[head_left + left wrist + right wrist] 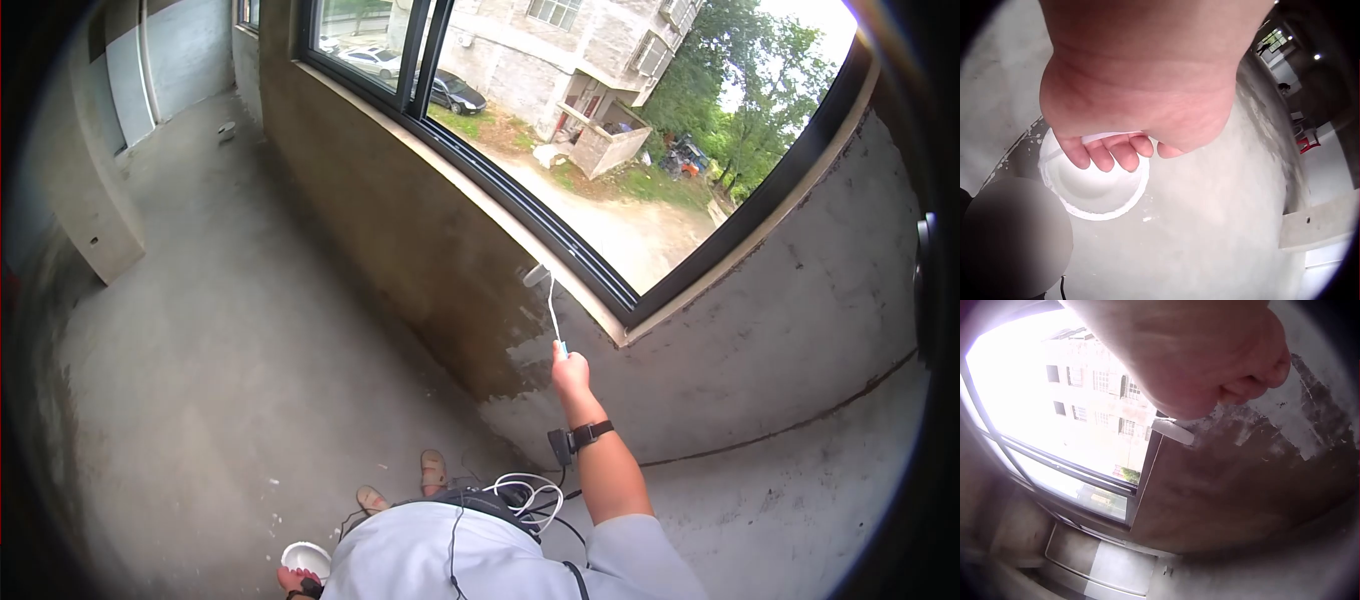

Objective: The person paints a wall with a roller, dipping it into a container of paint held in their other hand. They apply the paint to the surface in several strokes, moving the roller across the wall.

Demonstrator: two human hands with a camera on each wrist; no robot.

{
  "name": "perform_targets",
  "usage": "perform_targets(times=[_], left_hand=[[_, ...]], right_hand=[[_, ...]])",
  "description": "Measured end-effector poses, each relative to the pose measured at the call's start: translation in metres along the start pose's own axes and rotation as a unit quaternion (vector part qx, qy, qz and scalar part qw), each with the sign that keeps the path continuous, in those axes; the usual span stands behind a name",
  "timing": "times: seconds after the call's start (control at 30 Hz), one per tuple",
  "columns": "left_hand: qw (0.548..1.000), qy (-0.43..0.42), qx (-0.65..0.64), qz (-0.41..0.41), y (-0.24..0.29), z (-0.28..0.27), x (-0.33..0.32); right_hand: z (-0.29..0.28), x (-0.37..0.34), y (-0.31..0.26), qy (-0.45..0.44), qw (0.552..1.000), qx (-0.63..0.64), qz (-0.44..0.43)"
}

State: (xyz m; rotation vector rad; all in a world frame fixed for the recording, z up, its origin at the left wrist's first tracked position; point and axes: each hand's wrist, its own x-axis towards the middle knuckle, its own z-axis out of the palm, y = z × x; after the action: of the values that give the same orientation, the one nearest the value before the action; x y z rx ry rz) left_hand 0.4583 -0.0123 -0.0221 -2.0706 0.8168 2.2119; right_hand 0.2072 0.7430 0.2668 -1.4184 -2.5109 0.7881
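Note:
My right hand [571, 372] grips the handle of a small paint roller [537, 275], fingers curled round it. A thin white rod runs from the handle to the pale roller sleeve, which is against the wall [420, 260] just below the window sill. The wall is dark and wet-looking left of the roller and pale grey to its right. In the right wrist view, the roller sleeve [1174, 432] shows beyond the hand. Low at my left side, my left hand [297, 582] holds a white bucket [1094, 214] by its rim, fingers hooked over the edge. Whitish content shows inside.
A large dark-framed window [530, 205] stands over the wall, with its pale sill [480, 205] along the bottom. White cable [540, 490] loops at my waist. Small white specks dot the concrete floor [240, 330]. A pillar [85, 200] stands at far left.

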Motion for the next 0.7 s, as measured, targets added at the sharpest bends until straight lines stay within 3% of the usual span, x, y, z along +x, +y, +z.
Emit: perform_targets(times=[0.07,0.17,0.2,0.23,0.33,0.43,0.7], left_hand=[[0.999,-0.044,0.015,0.02,0.003,-0.014,0.032],[0.999,0.029,-0.01,0.014,-0.012,-0.027,0.041],[0.999,0.043,-0.004,-0.029,-0.01,-0.022,0.03],[0.996,0.057,0.003,-0.072,-0.005,0.024,-0.061],[0.995,0.078,0.014,-0.066,-0.003,0.025,-0.023],[0.993,0.015,0.094,-0.076,0.001,0.039,-0.001],[0.979,-0.013,0.199,-0.042,0.018,0.1,0.006]], right_hand=[[-0.001,-0.003,-0.001,-0.004,1.0,0.012,0.005],[-0.007,-0.012,0.007,0.008,0.999,0.027,0.024],[-0.008,-0.014,0.016,0.014,0.999,0.036,0.032],[-0.009,-0.017,0.026,0.02,0.998,0.046,0.041],[-0.017,-0.03,0.054,0.037,0.996,0.046,0.066],[-0.023,-0.043,0.102,0.063,0.993,0.049,0.085],[-0.055,-0.088,0.152,0.083,0.986,0.045,0.136]])
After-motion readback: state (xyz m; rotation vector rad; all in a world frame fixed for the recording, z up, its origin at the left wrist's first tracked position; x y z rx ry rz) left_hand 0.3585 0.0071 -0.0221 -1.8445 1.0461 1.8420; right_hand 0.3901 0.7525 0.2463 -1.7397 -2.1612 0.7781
